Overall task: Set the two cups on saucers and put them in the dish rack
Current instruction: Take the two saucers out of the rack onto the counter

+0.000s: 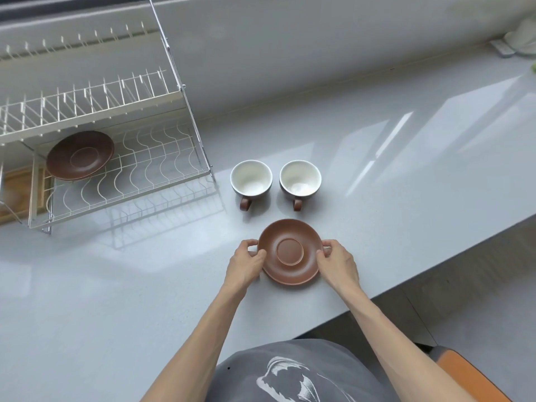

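Both hands hold one brown saucer (290,252) by its opposite edges: the fingers of the left hand (246,264) curl round the left rim, thumb on top, and the fingers of the right hand (338,264) pinch the right rim the same way. Whether the saucer rests on the grey tabletop (145,300) or is lifted just clear of it, I cannot tell.

Just beyond the saucer stand the two cups, the left cup (251,179) and the right cup (300,179), side by side and apart, upright, white inside, brown handles turned toward the person. Neither sits on a saucer yet.

Further out to the left is the dish rack (130,181), with a second brown saucer (79,155) already lying on its lower wire shelf, bare.

So the task looks barely begun: one saucer is in the rack, the other is in hand, and both cups remain to be set on saucers and placed in the rack.
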A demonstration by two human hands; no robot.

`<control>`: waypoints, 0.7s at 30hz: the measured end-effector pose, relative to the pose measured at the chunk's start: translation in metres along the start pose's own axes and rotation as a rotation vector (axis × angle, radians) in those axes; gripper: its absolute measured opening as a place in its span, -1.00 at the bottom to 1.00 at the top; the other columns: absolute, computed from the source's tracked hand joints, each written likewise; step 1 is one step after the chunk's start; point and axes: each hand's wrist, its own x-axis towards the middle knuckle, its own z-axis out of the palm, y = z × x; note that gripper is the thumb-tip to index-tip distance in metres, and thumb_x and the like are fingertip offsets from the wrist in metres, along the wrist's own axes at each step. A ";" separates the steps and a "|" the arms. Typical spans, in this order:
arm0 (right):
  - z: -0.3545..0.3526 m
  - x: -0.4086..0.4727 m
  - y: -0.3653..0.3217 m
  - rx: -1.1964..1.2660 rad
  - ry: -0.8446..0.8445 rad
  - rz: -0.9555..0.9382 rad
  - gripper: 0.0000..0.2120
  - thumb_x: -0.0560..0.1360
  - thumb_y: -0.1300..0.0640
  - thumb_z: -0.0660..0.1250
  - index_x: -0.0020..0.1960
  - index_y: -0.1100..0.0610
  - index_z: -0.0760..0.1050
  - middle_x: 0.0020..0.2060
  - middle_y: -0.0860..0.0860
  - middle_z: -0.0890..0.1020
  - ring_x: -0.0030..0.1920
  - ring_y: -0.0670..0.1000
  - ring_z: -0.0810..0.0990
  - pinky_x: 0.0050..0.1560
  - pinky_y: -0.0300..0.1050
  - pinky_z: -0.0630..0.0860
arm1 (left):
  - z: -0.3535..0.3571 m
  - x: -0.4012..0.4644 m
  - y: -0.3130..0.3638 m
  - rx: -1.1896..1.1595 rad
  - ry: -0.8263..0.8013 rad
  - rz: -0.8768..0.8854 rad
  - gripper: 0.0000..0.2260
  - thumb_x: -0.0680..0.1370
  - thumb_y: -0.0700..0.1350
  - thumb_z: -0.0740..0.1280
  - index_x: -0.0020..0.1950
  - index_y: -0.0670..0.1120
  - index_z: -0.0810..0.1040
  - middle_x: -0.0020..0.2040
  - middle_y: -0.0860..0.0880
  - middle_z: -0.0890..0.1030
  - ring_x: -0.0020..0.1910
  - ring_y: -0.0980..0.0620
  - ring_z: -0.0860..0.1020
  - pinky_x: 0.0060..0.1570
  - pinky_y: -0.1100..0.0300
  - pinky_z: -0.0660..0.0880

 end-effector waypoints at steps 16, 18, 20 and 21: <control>0.030 -0.020 -0.136 -0.585 -0.102 -0.486 -0.59 0.56 -0.04 0.19 0.37 0.05 0.48 0.23 0.10 0.65 0.26 0.23 0.58 0.17 0.05 0.48 | -0.145 -0.008 0.018 0.645 -0.061 0.161 -0.57 0.63 0.12 0.21 0.48 0.08 0.40 0.34 0.00 0.58 0.27 -0.06 0.55 0.17 0.13 0.41; 0.045 -0.024 -0.164 -0.613 -0.149 -0.533 -0.55 0.56 -0.05 0.19 0.42 0.02 0.45 0.28 0.09 0.62 0.30 0.21 0.57 0.21 0.05 0.47 | -0.177 -0.009 0.019 0.712 -0.009 0.163 -0.56 0.63 0.13 0.20 0.50 0.07 0.38 0.35 0.00 0.59 0.30 -0.07 0.53 0.14 0.13 0.38; 0.062 -0.028 -0.193 -0.645 -0.174 -0.588 -0.54 0.58 -0.06 0.19 0.45 0.00 0.43 0.29 0.08 0.62 0.33 0.18 0.56 0.23 0.04 0.46 | -0.209 -0.009 0.020 0.763 0.065 0.167 -0.55 0.64 0.14 0.19 0.51 0.06 0.36 0.36 -0.02 0.58 0.33 -0.08 0.51 0.21 0.09 0.40; 0.070 -0.030 -0.208 -0.661 -0.176 -0.621 -0.55 0.58 -0.06 0.19 0.44 0.01 0.44 0.28 0.08 0.63 0.32 0.18 0.56 0.22 0.02 0.46 | -0.224 -0.010 0.020 0.787 0.102 0.166 -0.55 0.64 0.14 0.19 0.52 0.05 0.35 0.38 -0.03 0.57 0.36 -0.09 0.50 0.24 0.07 0.40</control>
